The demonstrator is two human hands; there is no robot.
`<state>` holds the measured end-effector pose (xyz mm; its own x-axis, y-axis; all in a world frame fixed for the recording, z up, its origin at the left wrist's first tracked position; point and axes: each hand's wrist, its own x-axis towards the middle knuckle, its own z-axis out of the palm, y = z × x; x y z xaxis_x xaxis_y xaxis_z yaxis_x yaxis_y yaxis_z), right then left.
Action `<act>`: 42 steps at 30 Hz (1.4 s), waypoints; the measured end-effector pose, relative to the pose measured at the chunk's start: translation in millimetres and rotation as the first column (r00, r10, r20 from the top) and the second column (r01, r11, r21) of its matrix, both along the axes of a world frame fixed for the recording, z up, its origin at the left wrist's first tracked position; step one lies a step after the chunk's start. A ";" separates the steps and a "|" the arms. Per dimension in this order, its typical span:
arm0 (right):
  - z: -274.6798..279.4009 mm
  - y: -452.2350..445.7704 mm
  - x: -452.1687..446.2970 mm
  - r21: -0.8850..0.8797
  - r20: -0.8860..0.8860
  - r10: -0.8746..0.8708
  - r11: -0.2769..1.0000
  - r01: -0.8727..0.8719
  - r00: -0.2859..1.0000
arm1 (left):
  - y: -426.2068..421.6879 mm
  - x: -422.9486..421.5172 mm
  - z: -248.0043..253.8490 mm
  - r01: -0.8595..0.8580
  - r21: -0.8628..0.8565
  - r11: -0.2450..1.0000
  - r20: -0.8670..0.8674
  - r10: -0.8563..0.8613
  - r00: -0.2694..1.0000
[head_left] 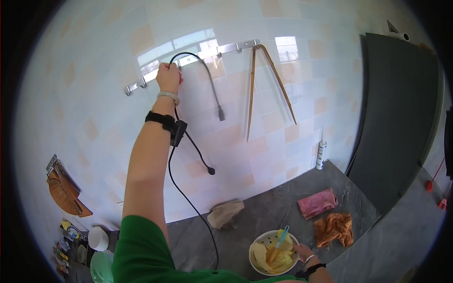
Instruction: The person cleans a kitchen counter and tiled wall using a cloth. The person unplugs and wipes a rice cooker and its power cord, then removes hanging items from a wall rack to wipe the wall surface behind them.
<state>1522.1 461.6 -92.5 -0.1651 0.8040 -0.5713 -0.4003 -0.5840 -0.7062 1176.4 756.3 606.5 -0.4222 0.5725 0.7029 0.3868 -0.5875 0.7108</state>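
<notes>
My left hand [169,76] is raised to the metal hook rail [231,48] on the tiled wall. Its fingers are closed around a black cable [207,70]; one end arcs over and hangs with a plug, the other dangles lower. A small patch of red shows beside the fingers. Low on the right, my right hand [304,251] grips the rim of a white colander [257,238]. Inside lie yellow cloths [283,262] and a brush with a light-blue handle [283,236]. Whether the cable touches a hook is hidden by my left hand.
Wooden tongs [253,89] hang from the rail's right end. On the dark counter [278,205] lie a beige cloth [225,213], a pink cloth [317,203] and a brown cloth [334,229]. A white tube [321,154] stands by the wall. A thin cord runs down from my left wrist strap.
</notes>
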 end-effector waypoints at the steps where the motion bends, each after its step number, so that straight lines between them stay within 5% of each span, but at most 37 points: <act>1: 5.6 -1.8 3.2 -0.011 0.118 0.015 1.000 -0.014 0.993 | -9.8 7.5 5.0 0.076 0.037 0.996 -0.025 -0.075 0.997; 2: 12.2 0.0 6.2 -0.023 0.237 0.034 0.999 -0.029 0.971 | -19.0 16.2 8.6 0.149 0.073 0.986 -0.050 -0.146 0.988; 3: 16.0 8.0 9.2 0.002 0.490 0.220 0.967 -0.253 0.844 | -29.3 24.4 11.9 0.222 0.108 0.969 -0.076 -0.214 0.974; 5: 23.9 30.0 18.9 -0.132 0.856 0.409 0.764 -0.631 0.317 | -55.1 36.5 12.7 0.336 0.060 0.940 -0.159 -0.324 0.933; 7: 61.0 54.0 19.6 -0.140 0.969 0.237 0.766 -0.627 0.073 | -83.5 42.7 6.7 0.399 0.018 0.917 -0.206 -0.387 0.899; 9: 128.4 98.5 17.5 0.263 0.956 -0.133 0.788 -0.556 0.262 | -113.6 37.2 -7.6 0.497 -0.023 0.867 -0.152 -0.495 0.856; 11: 175.4 169.8 15.7 0.645 0.731 -0.655 0.571 -0.508 0.193 | -143.0 28.9 -29.4 0.534 -0.065 0.843 -0.100 -0.538 0.837; 13: 295.5 232.5 11.3 0.855 0.491 -0.723 0.295 -0.426 0.486 | -173.3 16.9 -56.4 0.533 -0.095 0.841 -0.031 -0.537 0.843; 15: 398.7 269.3 -5.8 0.906 0.316 -0.899 0.191 -0.378 0.302 | -203.0 -5.0 -88.2 0.561 -0.092 0.822 0.070 -0.557 0.828; 17: 471.1 322.2 -20.2 0.940 0.299 -0.893 0.216 -0.265 0.335 | -234.0 -31.7 -119.9 0.579 -0.084 0.811 0.181 -0.559 0.809; 19: 536.1 338.6 -43.0 0.880 0.474 -0.830 0.442 -0.171 0.294 | -271.0 -54.5 -141.5 0.557 -0.064 0.828 0.258 -0.525 0.811; 25: 597.2 354.5 -89.0 0.747 0.659 -0.723 0.662 -0.067 0.206 | -368.7 -103.2 -193.7 0.343 0.046 0.938 0.419 -0.330 0.846; 28: 603.0 366.9 -91.9 0.835 0.535 -0.826 0.549 0.033 0.177 | -405.7 -127.4 -219.3 0.286 0.026 0.958 0.437 -0.268 0.859; 30: 609.6 380.7 -70.7 0.937 0.334 -0.924 0.348 0.043 0.185 | -419.6 -134.4 -227.8 0.183 -0.001 0.983 0.457 -0.163 0.875; 33: 616.7 379.0 -32.7 0.971 0.239 -0.964 0.233 -0.061 0.119 | -442.3 -148.7 -239.9 0.132 0.008 0.991 0.483 -0.119 0.868; 34: 604.9 375.0 -20.2 0.995 0.091 -0.846 0.058 -0.078 0.526 | -448.5 -154.4 -247.0 0.146 0.038 0.989 0.495 -0.146 0.857; 35: 602.9 303.9 -53.0 0.987 0.124 -0.683 0.011 -0.159 0.720 | -454.5 -158.4 -252.6 0.154 0.048 0.987 0.529 -0.156 0.834; 36: 589.2 252.9 -85.3 0.979 0.199 -0.574 0.155 -0.133 0.794 | -455.7 -158.5 -252.6 0.156 0.052 0.986 0.541 -0.159 0.826; 39: 510.8 161.7 -168.5 0.901 0.431 -0.286 0.085 -0.425 0.856 | -450.8 -154.3 -252.9 0.110 -0.089 0.990 0.537 -0.045 0.842; 40: 481.6 130.6 -199.3 0.871 0.488 -0.051 0.096 -0.482 0.871 | -447.9 -154.7 -252.5 0.077 -0.149 0.986 0.484 0.005 0.875; 42: 429.1 74.1 -263.3 0.815 0.450 0.269 0.265 -0.515 0.851 | -442.2 -166.4 -268.3 0.096 -0.249 0.964 0.307 -0.015 0.951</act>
